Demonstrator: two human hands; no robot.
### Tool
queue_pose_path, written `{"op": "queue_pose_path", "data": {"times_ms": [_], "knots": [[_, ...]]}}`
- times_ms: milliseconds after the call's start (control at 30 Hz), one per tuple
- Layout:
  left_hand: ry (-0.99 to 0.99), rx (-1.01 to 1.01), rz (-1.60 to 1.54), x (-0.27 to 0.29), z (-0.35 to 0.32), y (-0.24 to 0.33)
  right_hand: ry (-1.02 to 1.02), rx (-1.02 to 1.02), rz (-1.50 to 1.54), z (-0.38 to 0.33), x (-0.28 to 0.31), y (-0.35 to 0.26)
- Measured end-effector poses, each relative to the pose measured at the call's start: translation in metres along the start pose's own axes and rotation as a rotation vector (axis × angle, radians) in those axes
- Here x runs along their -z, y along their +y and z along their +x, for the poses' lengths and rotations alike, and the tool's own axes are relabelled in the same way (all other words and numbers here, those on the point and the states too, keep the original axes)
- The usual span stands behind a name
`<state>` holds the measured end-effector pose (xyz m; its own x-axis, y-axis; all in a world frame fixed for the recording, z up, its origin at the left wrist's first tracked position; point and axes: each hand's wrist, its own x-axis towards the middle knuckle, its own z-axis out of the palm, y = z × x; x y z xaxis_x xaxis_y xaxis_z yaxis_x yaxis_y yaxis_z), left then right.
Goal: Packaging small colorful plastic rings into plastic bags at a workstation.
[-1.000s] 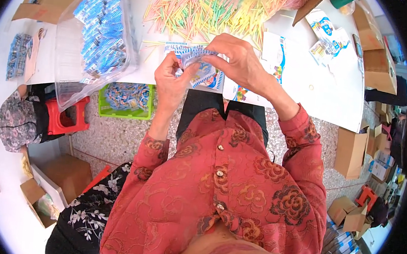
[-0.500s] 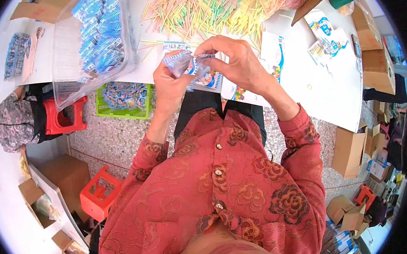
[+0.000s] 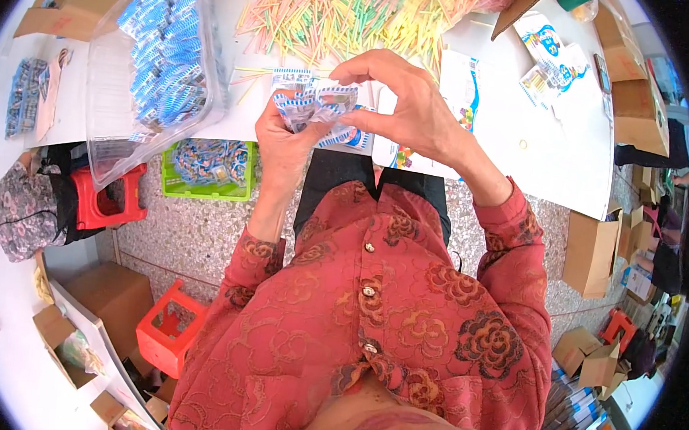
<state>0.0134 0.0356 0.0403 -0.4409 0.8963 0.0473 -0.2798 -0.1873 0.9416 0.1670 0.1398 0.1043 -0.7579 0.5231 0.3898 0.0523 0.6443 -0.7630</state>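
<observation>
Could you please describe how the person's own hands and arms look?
The left hand and right hand wear no gloves. The left sleeve and right sleeve are red, with dark and orange flower patterns, ending above the wrists.

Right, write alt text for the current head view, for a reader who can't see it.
A person's left hand holds small blue-and-white packets over a white table, the right hand open beside them. Beyond lies a loose heap of pastel sticks; to the left are a clear tub of similar packets and a green crate.
</observation>
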Motion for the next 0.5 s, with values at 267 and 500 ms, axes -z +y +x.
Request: {"op": "queue_pose_path", "data": {"times_ms": [267,500], "knots": [[0.002,-0.031,-0.030,-0.003,0.000,0.000,0.143,0.210,-0.160,-0.003,0.001,-0.010],[0.054,0.008,0.110,-0.004,-0.002,-0.009,0.149,0.281,-0.446,-0.020,-0.015,-0.011]]}}
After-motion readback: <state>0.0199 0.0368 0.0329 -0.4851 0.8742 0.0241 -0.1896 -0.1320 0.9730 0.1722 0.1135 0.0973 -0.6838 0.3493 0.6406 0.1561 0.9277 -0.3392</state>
